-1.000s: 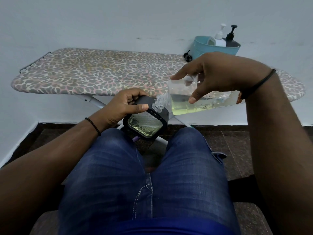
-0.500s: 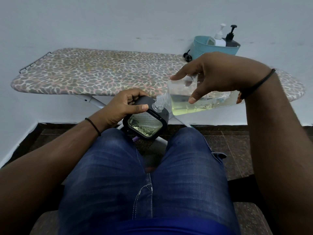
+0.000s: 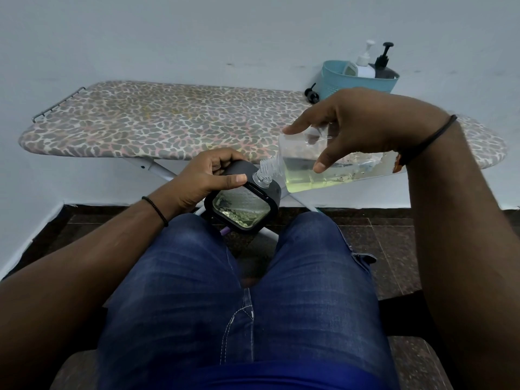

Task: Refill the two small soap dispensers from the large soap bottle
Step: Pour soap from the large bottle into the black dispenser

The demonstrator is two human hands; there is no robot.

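We see nothing changed since before; the right hand [image 3: 363, 128] still grips the tilted clear plastic soap bottle [image 3: 315, 173]; the left hand [image 3: 205, 178] still clasps the square black dispenser [image 3: 242, 206].

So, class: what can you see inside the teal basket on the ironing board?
Inside the teal basket stand a white pump bottle and a black pump bottle, beside a pale container. The basket wall covers their lower parts, so fill levels stay hidden.

The large soap bottle [image 3: 315, 170] is clear, lying tipped on its side in the air, yellow-green liquid pooled along its lower wall, its threaded neck meeting the top of a dark square-bodied soap dispenser [image 3: 243, 205], tilted above the knees, its glassy patterned face showing greenish liquid
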